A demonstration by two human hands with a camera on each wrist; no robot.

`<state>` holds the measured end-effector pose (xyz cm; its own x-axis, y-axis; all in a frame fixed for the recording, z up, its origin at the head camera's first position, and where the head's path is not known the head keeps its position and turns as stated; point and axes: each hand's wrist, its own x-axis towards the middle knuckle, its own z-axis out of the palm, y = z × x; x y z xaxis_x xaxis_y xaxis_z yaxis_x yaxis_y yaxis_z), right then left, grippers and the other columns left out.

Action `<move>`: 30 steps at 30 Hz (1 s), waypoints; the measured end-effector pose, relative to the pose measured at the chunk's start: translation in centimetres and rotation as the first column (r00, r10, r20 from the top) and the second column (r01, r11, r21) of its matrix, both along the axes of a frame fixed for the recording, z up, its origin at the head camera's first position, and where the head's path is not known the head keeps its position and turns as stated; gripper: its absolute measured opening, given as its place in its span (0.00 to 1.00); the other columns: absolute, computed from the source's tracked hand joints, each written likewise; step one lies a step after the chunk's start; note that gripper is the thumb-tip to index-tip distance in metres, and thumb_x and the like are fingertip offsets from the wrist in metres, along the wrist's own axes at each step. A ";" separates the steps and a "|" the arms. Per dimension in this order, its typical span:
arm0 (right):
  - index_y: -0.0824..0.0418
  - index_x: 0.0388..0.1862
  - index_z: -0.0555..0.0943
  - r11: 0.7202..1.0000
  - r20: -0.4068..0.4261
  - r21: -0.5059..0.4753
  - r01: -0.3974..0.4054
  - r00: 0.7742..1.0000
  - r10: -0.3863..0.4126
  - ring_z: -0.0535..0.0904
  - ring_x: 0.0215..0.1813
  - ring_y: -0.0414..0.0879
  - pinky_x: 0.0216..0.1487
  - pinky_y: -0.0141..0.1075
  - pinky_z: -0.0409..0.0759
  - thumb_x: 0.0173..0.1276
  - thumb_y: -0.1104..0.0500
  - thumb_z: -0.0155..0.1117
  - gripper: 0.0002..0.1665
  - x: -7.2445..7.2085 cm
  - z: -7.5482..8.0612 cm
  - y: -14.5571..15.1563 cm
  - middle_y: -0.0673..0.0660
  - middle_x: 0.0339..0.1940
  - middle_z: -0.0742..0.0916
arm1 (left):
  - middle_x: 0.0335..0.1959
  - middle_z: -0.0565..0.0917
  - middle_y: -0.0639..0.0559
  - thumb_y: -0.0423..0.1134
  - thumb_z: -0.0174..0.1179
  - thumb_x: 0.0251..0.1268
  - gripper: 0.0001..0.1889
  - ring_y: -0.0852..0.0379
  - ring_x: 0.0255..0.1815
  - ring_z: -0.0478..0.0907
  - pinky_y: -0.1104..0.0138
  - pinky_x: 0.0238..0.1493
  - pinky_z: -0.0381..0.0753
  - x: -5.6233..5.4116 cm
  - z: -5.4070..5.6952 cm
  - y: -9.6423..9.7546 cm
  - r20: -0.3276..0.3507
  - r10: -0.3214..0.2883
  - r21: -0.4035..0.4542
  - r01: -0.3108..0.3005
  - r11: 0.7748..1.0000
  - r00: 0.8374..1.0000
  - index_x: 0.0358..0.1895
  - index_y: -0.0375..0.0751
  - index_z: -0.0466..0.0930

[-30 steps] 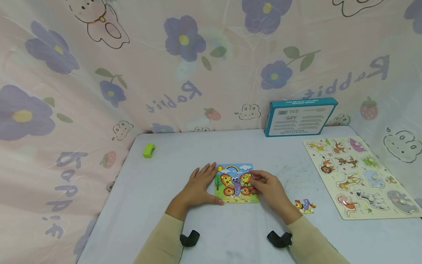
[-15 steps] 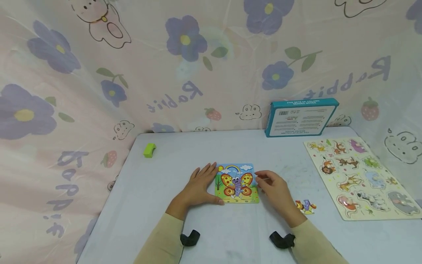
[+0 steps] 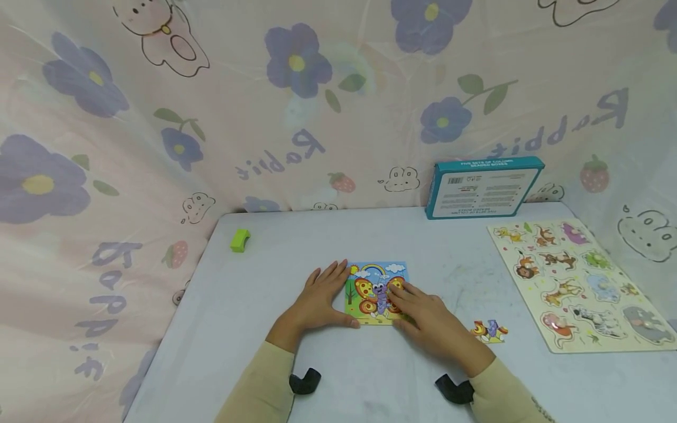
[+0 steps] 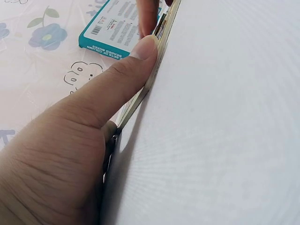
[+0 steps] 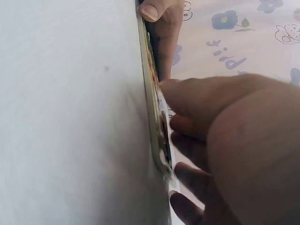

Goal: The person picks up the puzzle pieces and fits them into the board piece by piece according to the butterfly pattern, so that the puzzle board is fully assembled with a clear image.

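Note:
A small square jigsaw puzzle point(image 3: 372, 275) with a butterfly picture lies flat on the table. My left hand point(image 3: 313, 302) rests along its left side, fingers straight; in the left wrist view the thumb point(image 4: 145, 48) presses on the puzzle's edge. Over the right part of the picture lies my right hand point(image 3: 428, 317), its extended fingers touching the surface and covering the butterfly's right wings. The right wrist view shows those fingers point(image 5: 187, 96) spread close along the thin board. Just right of the right wrist is a loose piece of butterfly picture point(image 3: 491, 331).
A cream board with animal shapes point(image 3: 535, 308) lies at the right. Behind it a teal and white box point(image 3: 481, 192) stands by the patterned curtain point(image 3: 365, 129). One green arch-shaped block point(image 3: 240, 241) sits at the back left of the white-covered table point(image 3: 233, 329).
My right hand has gone from pinching at the puzzle's right edge, off it briefly, to lying flattened over its right part. The left hand has stayed in place.

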<state>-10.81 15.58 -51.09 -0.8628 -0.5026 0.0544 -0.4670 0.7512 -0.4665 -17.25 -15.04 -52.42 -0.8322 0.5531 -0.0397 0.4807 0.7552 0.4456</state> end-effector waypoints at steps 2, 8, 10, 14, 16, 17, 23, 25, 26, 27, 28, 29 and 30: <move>0.59 0.83 0.75 1.000 0.013 0.013 -0.006 1.000 0.006 0.58 0.86 0.62 0.70 0.66 0.71 0.82 0.47 0.68 0.36 0.1 0.1 -0.1 0.56 0.84 0.73 | 0.91 0.47 0.55 0.78 0.76 0.49 0.70 0.53 0.90 0.37 0.46 0.85 0.34 0.0 0.0 0.0 0.005 0.002 -0.005 -0.002 1.000 1.000 0.90 0.45 0.53; 0.59 0.84 0.72 0.999 0.007 0.036 -0.010 1.000 0.010 0.56 0.87 0.61 0.70 0.64 0.70 0.82 0.44 0.67 0.39 0.3 -0.1 -0.3 0.56 0.86 0.70 | 0.91 0.45 0.57 0.79 0.75 0.50 0.70 0.56 0.90 0.35 0.48 0.85 0.33 -0.1 -0.1 0.0 0.009 0.009 -0.030 -0.009 1.000 1.000 0.91 0.47 0.51; 0.60 0.85 0.72 0.999 0.001 0.047 -0.011 1.000 0.011 0.55 0.87 0.61 0.69 0.64 0.70 0.82 0.43 0.67 0.40 0.3 -0.2 -0.4 0.56 0.86 0.70 | 0.91 0.45 0.57 0.78 0.75 0.50 0.70 0.56 0.90 0.36 0.48 0.85 0.33 -0.2 -0.2 0.0 0.008 0.011 -0.030 -0.010 1.000 1.000 0.90 0.47 0.52; 0.60 0.85 0.71 0.998 -0.004 0.059 -0.006 1.000 0.007 0.55 0.87 0.62 0.70 0.64 0.70 0.82 0.42 0.68 0.41 0.4 -0.3 -0.6 0.57 0.86 0.69 | 0.91 0.45 0.59 0.79 0.74 0.49 0.70 0.56 0.90 0.35 0.49 0.85 0.33 -0.1 -0.3 0.0 0.010 0.016 -0.034 -0.016 0.999 1.000 0.91 0.48 0.51; 0.60 0.85 0.71 0.998 -0.004 0.056 -0.002 1.000 0.002 0.56 0.87 0.62 0.70 0.64 0.70 0.81 0.42 0.68 0.42 0.5 -0.3 -0.7 0.57 0.86 0.69 | 0.91 0.44 0.59 0.79 0.74 0.49 0.70 0.56 0.90 0.36 0.49 0.85 0.33 -0.1 -0.3 0.0 0.011 0.017 -0.033 -0.017 0.999 1.000 0.91 0.48 0.51; 0.60 0.85 0.71 0.998 -0.007 0.056 0.001 1.000 -0.001 0.56 0.87 0.62 0.70 0.65 0.70 0.81 0.42 0.68 0.42 0.5 -0.3 -0.7 0.57 0.86 0.69 | 0.91 0.45 0.59 0.79 0.74 0.49 0.70 0.56 0.90 0.36 0.49 0.85 0.32 -0.1 -0.3 -0.1 0.011 0.017 -0.030 -0.017 0.999 1.000 0.91 0.48 0.51; 0.59 0.84 0.73 0.998 -0.031 0.064 0.004 1.000 -0.002 0.56 0.87 0.61 0.68 0.65 0.71 0.80 0.41 0.69 0.41 1.1 -0.2 -0.5 0.57 0.86 0.69 | 0.91 0.44 0.59 0.80 0.74 0.49 0.70 0.57 0.90 0.35 0.50 0.85 0.32 -0.1 -0.5 0.0 0.008 0.017 -0.031 -0.016 0.999 1.000 0.91 0.48 0.51; 0.58 0.83 0.75 0.997 -0.030 0.079 -0.009 0.999 0.011 0.56 0.87 0.62 0.68 0.66 0.71 0.80 0.39 0.68 0.41 1.6 -0.2 -0.3 0.56 0.87 0.68 | 0.91 0.44 0.59 0.80 0.73 0.49 0.70 0.57 0.90 0.35 0.50 0.85 0.32 -0.2 -0.6 0.0 0.007 0.014 -0.035 -0.014 0.999 1.000 0.91 0.48 0.51; 0.58 0.83 0.75 0.996 -0.027 0.088 -0.014 1.000 0.016 0.55 0.87 0.62 0.69 0.66 0.71 0.80 0.38 0.68 0.42 1.8 -0.1 -0.1 0.56 0.87 0.68 | 0.91 0.44 0.59 0.81 0.73 0.49 0.70 0.57 0.90 0.35 0.50 0.85 0.32 -0.2 -0.6 0.0 0.007 0.013 -0.033 -0.013 0.999 1.000 0.91 0.48 0.51; 0.58 0.83 0.75 0.995 -0.024 0.095 -0.020 0.999 0.022 0.55 0.88 0.62 0.69 0.66 0.71 0.79 0.37 0.68 0.42 2.0 -0.1 0.0 0.56 0.87 0.67 | 0.91 0.44 0.59 0.81 0.73 0.49 0.70 0.57 0.90 0.35 0.50 0.85 0.32 -0.2 -0.6 0.0 0.006 0.012 -0.033 -0.012 0.999 1.000 0.91 0.48 0.51; 0.58 0.83 0.75 0.995 -0.024 0.099 -0.026 0.999 0.028 0.55 0.87 0.63 0.70 0.66 0.70 0.79 0.36 0.68 0.43 2.3 -0.1 0.2 0.56 0.87 0.67 | 0.91 0.44 0.58 0.81 0.72 0.49 0.71 0.56 0.90 0.35 0.49 0.85 0.32 -0.3 -0.6 0.0 0.004 0.012 -0.034 -0.012 0.999 1.000 0.91 0.48 0.50; 0.58 0.83 0.75 0.994 -0.025 0.102 -0.029 0.999 0.032 0.55 0.87 0.63 0.70 0.66 0.70 0.79 0.36 0.68 0.43 2.4 -0.1 0.3 0.56 0.88 0.67 | 0.91 0.44 0.58 0.81 0.72 0.49 0.71 0.56 0.90 0.35 0.49 0.85 0.32 -0.3 -0.7 -0.1 0.002 0.011 -0.036 -0.011 0.999 1.000 0.91 0.48 0.50; 0.58 0.83 0.75 0.994 -0.023 0.102 -0.030 0.999 0.033 0.54 0.88 0.63 0.70 0.66 0.70 0.78 0.36 0.69 0.44 2.6 -0.1 0.4 0.56 0.88 0.66 | 0.91 0.44 0.58 0.81 0.72 0.49 0.71 0.55 0.90 0.36 0.49 0.85 0.32 -0.3 -0.7 -0.1 0.001 0.011 -0.037 -0.011 0.999 1.000 0.91 0.48 0.50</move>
<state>-8.24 16.01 -51.24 -0.8456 -0.5334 0.0227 -0.5014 0.7789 -0.3767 -17.55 -15.12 -53.11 -0.8384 0.5417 -0.0605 0.4716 0.7764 0.4181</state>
